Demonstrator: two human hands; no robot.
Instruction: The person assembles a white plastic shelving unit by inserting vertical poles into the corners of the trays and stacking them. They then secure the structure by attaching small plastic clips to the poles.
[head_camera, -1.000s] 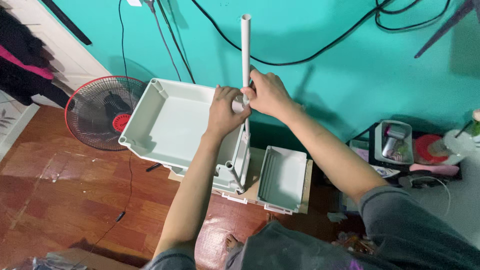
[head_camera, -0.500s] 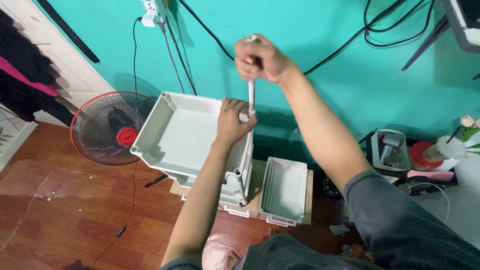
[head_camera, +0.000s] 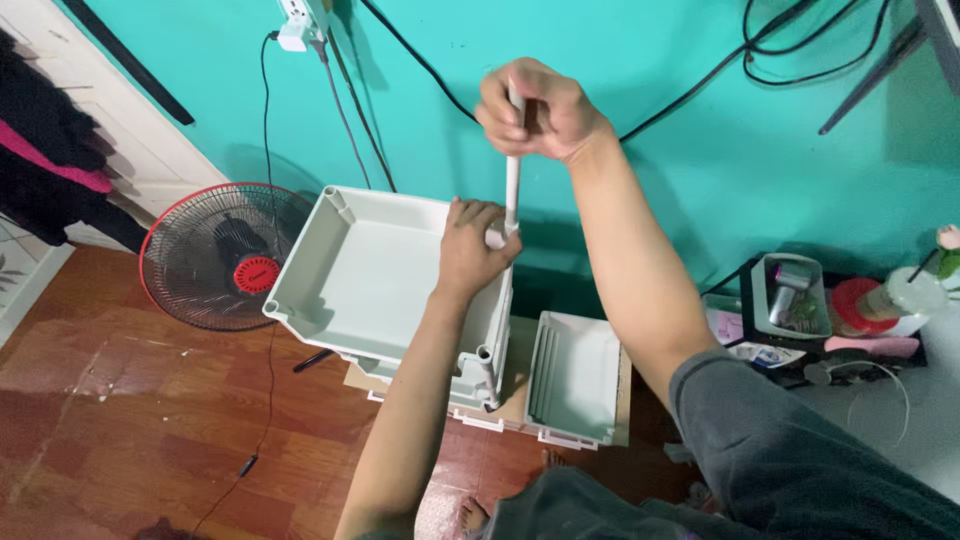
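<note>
Closest to you is your foot (head_camera: 463, 514) on the red-brown floor (head_camera: 130, 400). A little farther off, a spare tray (head_camera: 572, 378) stands on its side on a piece of cardboard (head_camera: 622, 392), just right of the rack.

Next comes the top tray (head_camera: 370, 270). It is pale grey, square, and deep like a box with no lid. It has round tube holes at its corners. More trays sit stacked under it, and a short post (head_camera: 487, 375) pokes out at the near right corner.

Your left hand (head_camera: 470, 250) is curled over the tray's far right corner, holding it right where the pipe (head_camera: 512, 195) goes in. The pipe is thin, white and stands straight up. Your right hand (head_camera: 535, 108) is shut tight around the top of the pipe, hiding its end.

Farther back, a round fan (head_camera: 215, 255) with a red rim sits left of the tray. Behind it all is a green wall (head_camera: 640, 200) with black cables (head_camera: 700, 85).
</note>
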